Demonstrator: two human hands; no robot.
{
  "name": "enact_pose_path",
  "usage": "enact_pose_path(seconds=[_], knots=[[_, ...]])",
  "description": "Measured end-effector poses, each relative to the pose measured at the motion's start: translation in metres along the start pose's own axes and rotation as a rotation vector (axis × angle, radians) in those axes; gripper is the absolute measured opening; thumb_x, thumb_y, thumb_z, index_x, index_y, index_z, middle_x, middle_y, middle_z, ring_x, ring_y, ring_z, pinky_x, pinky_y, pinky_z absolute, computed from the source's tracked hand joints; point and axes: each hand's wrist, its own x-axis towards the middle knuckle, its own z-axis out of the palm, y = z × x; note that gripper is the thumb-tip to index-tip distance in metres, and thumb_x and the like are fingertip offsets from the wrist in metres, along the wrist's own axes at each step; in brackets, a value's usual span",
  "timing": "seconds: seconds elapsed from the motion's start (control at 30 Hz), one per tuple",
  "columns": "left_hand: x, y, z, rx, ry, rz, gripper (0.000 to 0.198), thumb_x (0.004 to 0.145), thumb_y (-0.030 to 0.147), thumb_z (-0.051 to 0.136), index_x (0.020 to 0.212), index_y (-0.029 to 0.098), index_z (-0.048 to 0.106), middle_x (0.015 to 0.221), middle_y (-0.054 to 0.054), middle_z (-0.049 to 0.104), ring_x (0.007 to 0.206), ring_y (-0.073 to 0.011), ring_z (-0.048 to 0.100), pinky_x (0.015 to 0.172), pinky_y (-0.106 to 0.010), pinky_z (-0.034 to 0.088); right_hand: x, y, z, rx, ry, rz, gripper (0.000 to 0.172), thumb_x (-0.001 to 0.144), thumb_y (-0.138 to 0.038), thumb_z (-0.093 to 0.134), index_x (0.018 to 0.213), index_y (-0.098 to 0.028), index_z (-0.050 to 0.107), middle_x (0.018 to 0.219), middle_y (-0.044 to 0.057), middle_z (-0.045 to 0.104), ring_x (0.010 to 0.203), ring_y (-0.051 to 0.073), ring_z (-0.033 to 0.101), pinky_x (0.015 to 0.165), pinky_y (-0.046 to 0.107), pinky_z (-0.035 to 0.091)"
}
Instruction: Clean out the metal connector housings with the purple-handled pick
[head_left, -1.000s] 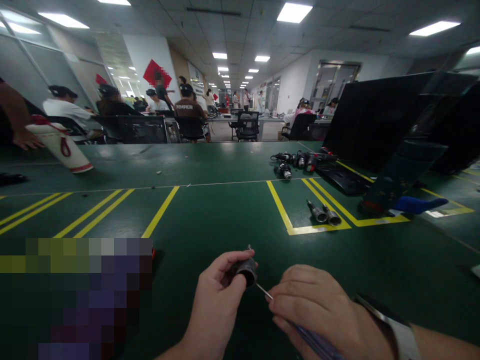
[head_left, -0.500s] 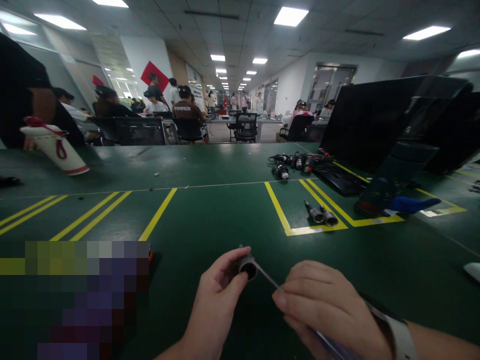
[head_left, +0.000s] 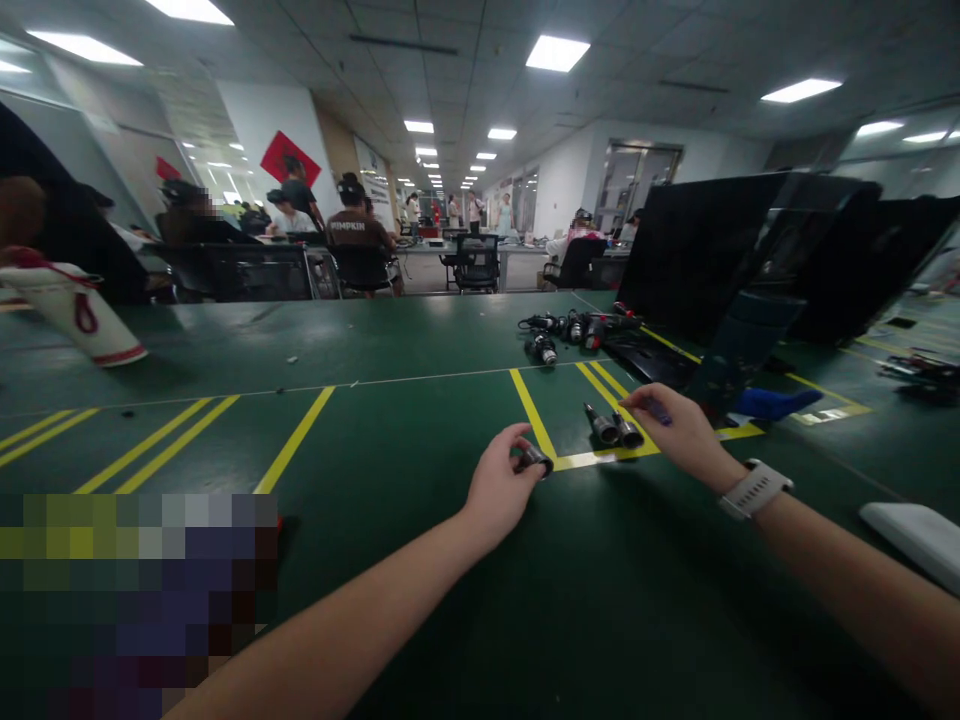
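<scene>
My left hand [head_left: 501, 482] is closed round a hollow grey metal cylinder [head_left: 537, 460], its open end facing me. It is held low over the green table, by the corner of a yellow tape outline. My right hand [head_left: 675, 425] is closed on a slim tool with a purple handle [head_left: 658, 410], which looks like a screwdriver; its shaft is mostly hidden. Just left of that hand, two similar metal cylinders with narrow stems, one [head_left: 602, 426] beside the other [head_left: 628, 432], lie within the tape.
Behind the tape lie several black and metal connectors [head_left: 544, 349]. A dark bottle [head_left: 750, 345], a blue object [head_left: 776, 402] and black monitors [head_left: 697, 245] stand or lie at right. A white object [head_left: 911, 540] is at the right edge, a white cup [head_left: 82, 312] far left.
Both hands have moved forward and right, away from me. The tool's shaft has left the cylinder in my left hand, and my right hand is now beside the two lying cylinders.
</scene>
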Motion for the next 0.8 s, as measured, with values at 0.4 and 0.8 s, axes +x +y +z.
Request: enact_pose_path(seconds=[0.4,0.8], knots=[[0.075,-0.016,0.057,0.262,-0.105,0.198,0.031,0.089,0.027,0.057,0.118,0.018,0.055,0.12,-0.009,0.059,0.099,-0.024,0.062,0.082,-0.045,0.052,0.014,0.023,0.023,-0.215,-0.374,-0.066,0.023,0.092,-0.028,0.055,0.112,-0.016,0.057,0.113,0.007,0.06,0.093,0.02,0.062,0.079,0.04,0.053],[0.069,-0.022,0.061,0.28,-0.102,0.209,0.031,0.089,0.027,0.057,0.118,0.017,0.055,0.119,-0.008,0.059,0.096,-0.0231,0.063,0.079,-0.044,0.054,0.016,0.028,0.015,-0.099,-0.283,-0.015,0.021,0.092,-0.028,0.056,0.108,-0.015,0.059,0.106,0.006,0.062,0.087,0.019,0.063,0.075,0.038,0.053]])
